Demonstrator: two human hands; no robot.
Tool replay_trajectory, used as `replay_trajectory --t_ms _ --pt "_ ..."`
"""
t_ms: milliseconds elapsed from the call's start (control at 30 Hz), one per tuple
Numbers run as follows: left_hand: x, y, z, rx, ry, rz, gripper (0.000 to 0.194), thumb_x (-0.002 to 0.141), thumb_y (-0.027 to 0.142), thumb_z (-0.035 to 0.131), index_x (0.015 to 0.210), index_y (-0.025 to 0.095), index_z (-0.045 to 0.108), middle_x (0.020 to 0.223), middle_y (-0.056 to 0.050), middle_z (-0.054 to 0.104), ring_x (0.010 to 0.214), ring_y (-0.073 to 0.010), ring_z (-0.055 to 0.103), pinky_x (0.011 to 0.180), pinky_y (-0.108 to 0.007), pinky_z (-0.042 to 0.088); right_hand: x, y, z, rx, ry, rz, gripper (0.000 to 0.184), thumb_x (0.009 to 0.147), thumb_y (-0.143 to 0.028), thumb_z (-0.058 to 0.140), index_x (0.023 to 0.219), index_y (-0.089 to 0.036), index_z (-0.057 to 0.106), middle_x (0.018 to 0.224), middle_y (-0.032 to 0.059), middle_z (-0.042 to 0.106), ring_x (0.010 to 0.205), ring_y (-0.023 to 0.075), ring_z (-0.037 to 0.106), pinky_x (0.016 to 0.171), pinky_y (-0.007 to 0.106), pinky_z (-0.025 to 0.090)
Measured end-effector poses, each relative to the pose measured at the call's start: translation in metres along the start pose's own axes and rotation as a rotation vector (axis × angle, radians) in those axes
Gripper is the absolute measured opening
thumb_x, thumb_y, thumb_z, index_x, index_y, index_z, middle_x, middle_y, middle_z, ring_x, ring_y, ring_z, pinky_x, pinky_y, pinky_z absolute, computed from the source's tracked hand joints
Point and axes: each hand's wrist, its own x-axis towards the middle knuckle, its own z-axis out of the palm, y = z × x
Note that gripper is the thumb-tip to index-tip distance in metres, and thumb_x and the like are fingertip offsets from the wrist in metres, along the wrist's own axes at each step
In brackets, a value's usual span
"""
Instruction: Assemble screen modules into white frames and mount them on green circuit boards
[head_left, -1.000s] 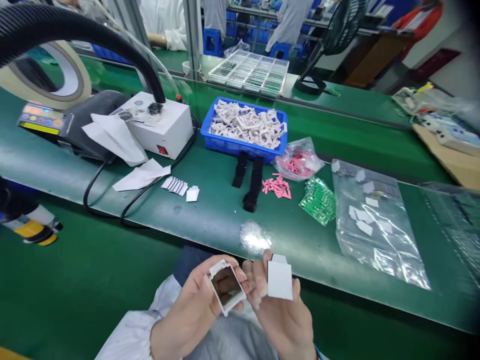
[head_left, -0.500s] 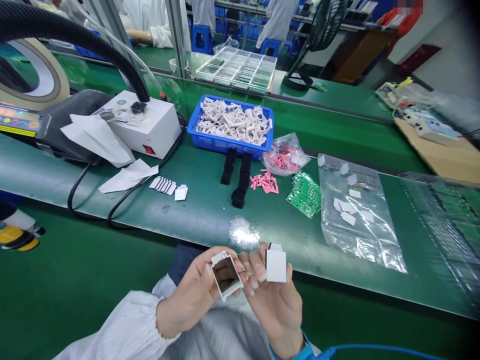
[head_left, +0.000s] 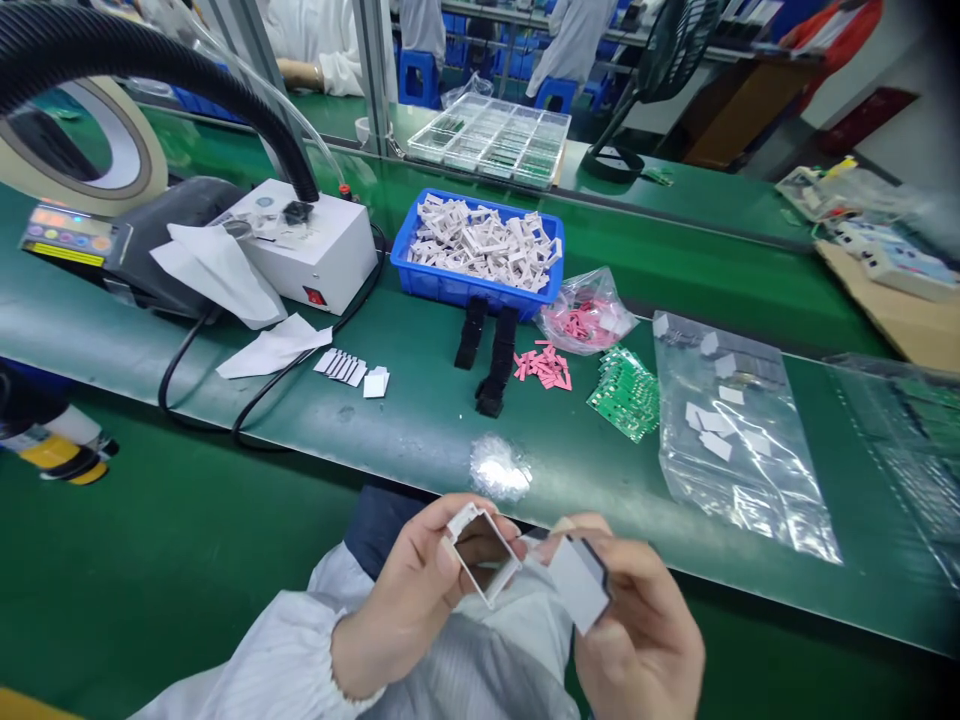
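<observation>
The left hand (head_left: 401, 605) is curled round a white-framed dark panel (head_left: 484, 555), the right hand (head_left: 641, 625) is pinching a white-faced plate (head_left: 579, 585), both over the lap (head_left: 472, 668). Sloppy grip could easily smudge the panel or drop the plate, imo.

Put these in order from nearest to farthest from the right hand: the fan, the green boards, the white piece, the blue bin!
From the right hand, in the head view:
1. White piece: held in its fingers.
2. Green boards: on the bench, ahead of the hand.
3. Blue bin: farther back, to the left.
4. Fan: farthest, behind the bench's back edge.
</observation>
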Motion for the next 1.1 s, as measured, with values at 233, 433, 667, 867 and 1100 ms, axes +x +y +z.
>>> replay_trajectory --t_ms 233,433,667,867,1100 --pt "0.002 -0.008 -0.002 0.046 0.017 0.081 0.030 0.066 0.040 0.075 0.093 0.027 0.071 0.092 -0.001 0.073 0.082 -0.0113 0.065 0.069 -0.018 0.049 -0.006 -0.003 0.000 -0.721 0.042 -0.457 0.028 0.076 -0.014 0.065 0.103 -0.018 0.064 0.092 0.0040 0.068 0.085 0.0170 0.060 0.076 0.032 0.046" --pt "0.003 -0.013 -0.007 0.160 0.041 0.172 0.026 0.069 0.037 0.074 0.093 0.028 0.073 0.101 -0.001 0.073 0.088 -0.0108 0.065 0.077 -0.017 0.048 -0.011 -0.006 0.004 -0.993 0.055 -0.497 0.016 0.075 -0.014 0.068 0.090 -0.019 0.068 0.089 0.0021 0.070 0.088 0.0181 0.057 0.077 0.032 0.042" --pt "0.006 -0.017 -0.010 0.189 0.040 0.177 0.028 0.069 0.040 0.073 0.095 0.029 0.073 0.105 -0.003 0.072 0.089 -0.0136 0.065 0.079 -0.020 0.048 -0.006 -0.004 0.010 -1.109 0.050 -0.559 0.010 0.080 -0.021 0.065 0.090 -0.019 0.068 0.088 0.0025 0.070 0.086 0.0182 0.054 0.076 0.035 0.032" --pt "0.005 -0.014 -0.010 0.016 0.142 -0.023 0.031 0.064 0.041 0.077 0.090 0.024 0.074 0.088 -0.001 0.074 0.081 -0.0113 0.066 0.075 -0.019 0.049 0.001 0.001 0.009 -1.041 -0.092 -0.582 0.028 0.093 -0.034 0.044 0.095 -0.020 0.068 0.098 0.0069 0.066 0.094 0.0185 0.050 0.085 0.037 0.032" --pt "-0.003 -0.012 -0.018 -0.042 0.113 -0.107 0.031 0.066 0.041 0.075 0.092 0.024 0.073 0.089 -0.003 0.075 0.084 -0.0137 0.068 0.072 -0.020 0.051 0.072 0.056 -0.045 -0.959 0.072 -0.205 0.033 0.088 -0.045 0.047 0.097 -0.019 0.066 0.096 0.0043 0.067 0.090 0.0153 0.059 0.078 0.030 0.045"
